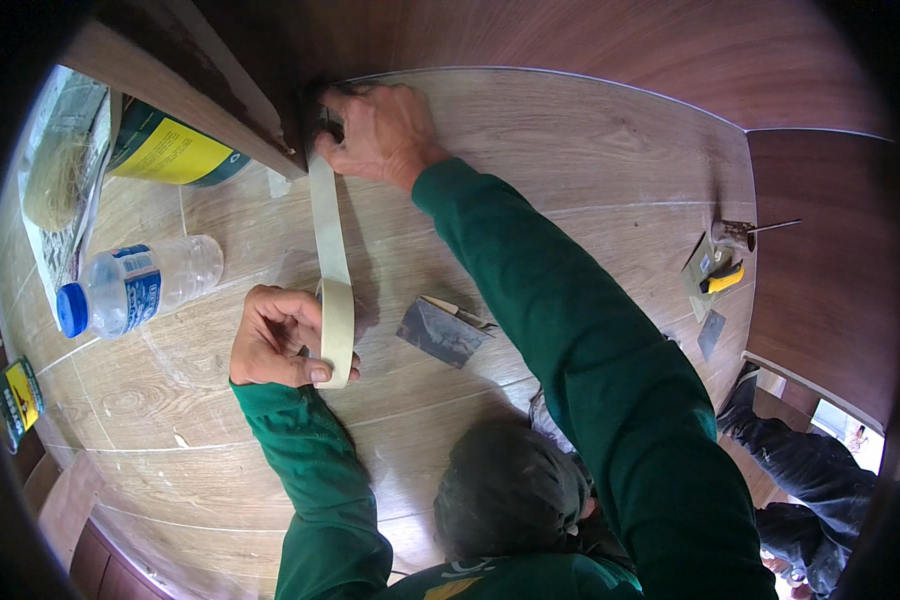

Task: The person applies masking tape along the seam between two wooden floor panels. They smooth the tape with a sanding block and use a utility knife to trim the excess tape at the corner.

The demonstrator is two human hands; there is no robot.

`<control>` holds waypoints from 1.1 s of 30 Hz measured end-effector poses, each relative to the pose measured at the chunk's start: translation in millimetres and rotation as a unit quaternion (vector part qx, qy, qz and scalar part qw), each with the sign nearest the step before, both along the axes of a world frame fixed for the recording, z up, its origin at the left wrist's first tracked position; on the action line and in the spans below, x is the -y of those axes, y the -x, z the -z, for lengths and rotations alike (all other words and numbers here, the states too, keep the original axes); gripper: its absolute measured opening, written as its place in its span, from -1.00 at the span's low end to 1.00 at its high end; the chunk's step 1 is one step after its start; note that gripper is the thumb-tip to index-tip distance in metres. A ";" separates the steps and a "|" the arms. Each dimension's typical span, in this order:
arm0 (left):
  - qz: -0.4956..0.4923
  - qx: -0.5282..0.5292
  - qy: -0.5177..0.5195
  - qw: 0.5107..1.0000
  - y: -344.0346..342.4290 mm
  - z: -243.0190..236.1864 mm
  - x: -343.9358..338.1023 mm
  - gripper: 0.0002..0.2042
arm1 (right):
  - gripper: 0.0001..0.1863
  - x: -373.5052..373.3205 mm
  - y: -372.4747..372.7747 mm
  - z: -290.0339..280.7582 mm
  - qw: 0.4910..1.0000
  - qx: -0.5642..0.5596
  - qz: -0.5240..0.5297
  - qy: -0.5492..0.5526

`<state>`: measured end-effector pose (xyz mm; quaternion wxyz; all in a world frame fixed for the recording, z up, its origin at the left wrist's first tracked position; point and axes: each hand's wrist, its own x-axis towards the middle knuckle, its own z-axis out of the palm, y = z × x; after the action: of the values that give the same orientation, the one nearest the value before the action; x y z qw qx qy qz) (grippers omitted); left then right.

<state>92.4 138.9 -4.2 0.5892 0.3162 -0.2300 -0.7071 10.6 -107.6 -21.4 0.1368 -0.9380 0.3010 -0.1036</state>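
My left hand (285, 338) grips a roll of cream masking tape (337, 335), fingers inside the ring and thumb at its lower edge. A pulled-out strip of masking tape (327, 215) runs from the roll up to the dark corner where the wooden panels meet the floor. There my right hand (382, 132) pinches the far end of the strip between thumb and finger, close to the panel edge. The exact tip of the tape is hidden in shadow. Below the right forearm, a grey sheet of sandpaper (442, 332) lies on the wood-look floor (170, 400).
To the left lie a clear plastic bottle (155, 283) with a blue cap, a dark green and yellow can (175, 150) and a bundle of fibres (58, 185). A yellow-handled tool (722, 278) rests at the right. Another person's dark-trousered legs (805, 470) are at lower right.
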 end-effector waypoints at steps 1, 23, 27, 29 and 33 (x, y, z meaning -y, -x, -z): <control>0.000 0.003 0.001 1.000 -0.3 0.7 -0.7 -0.62 | -0.51 0.2 -0.1 -0.3 1.000 -0.001 -0.002 -0.002; 0.021 0.040 -0.030 0.999 -1.1 -8.9 3.4 -0.65 | -0.44 1.4 -1.0 -4.4 0.999 -0.028 -0.008 -0.042; 0.021 0.037 -0.036 0.998 0.8 -9.8 4.5 -0.65 | -0.46 0.6 -1.1 -3.7 0.999 -0.028 -0.002 -0.040; 0.019 0.034 -0.040 0.998 2.1 -10.6 5.3 -0.66 | -0.46 0.7 -0.4 -3.7 0.999 -0.021 -0.003 -0.035; 0.037 0.018 -0.031 0.999 2.6 -11.3 8.4 -0.70 | -0.48 0.2 1.8 0.7 0.999 0.034 -0.007 0.018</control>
<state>89.8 130.5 7.1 0.5485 0.3384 -0.2297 -0.7293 8.9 -107.8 -22.1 0.1310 -0.9383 0.2881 -0.1396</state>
